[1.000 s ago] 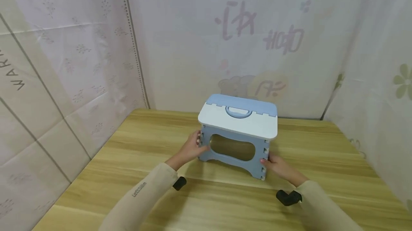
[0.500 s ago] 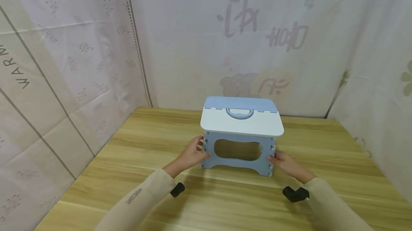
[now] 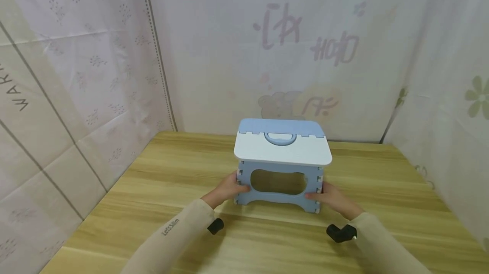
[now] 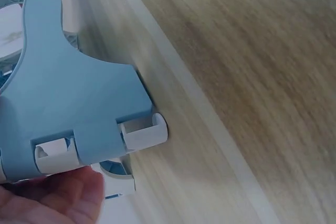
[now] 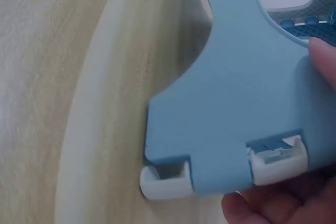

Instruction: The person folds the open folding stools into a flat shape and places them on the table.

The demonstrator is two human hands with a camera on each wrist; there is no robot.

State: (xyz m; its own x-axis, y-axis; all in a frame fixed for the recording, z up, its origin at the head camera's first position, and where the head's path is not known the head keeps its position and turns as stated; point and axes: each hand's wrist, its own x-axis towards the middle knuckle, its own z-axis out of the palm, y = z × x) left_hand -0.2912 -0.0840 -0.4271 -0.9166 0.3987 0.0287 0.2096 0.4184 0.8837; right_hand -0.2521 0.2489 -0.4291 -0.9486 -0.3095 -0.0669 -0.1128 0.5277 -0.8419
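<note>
A folding step stool [image 3: 282, 153] with a white and blue top and blue legs stands unfolded near the middle of the wooden table. A blue carrying handle is set into its top. My left hand [image 3: 227, 189] grips the left edge of the front leg panel, thumb on the front face and fingers behind. On the opposite edge, my right hand [image 3: 334, 197] holds the panel the same way. Both wrist views show the blue panel with white hinge knuckles, the left fingers [image 4: 79, 195] and right fingers [image 5: 283, 205] curled beneath its edge.
The wood-grain table [image 3: 183, 163] reaches back to a printed cloth curtain [image 3: 214, 53] hung behind and along both sides. Black wrist-worn devices [image 3: 341, 233] stick out beside the sleeves.
The stool has turned from an angled stance to face me squarely, its right side moving back. Both hands have kept their hold on its sides throughout.
</note>
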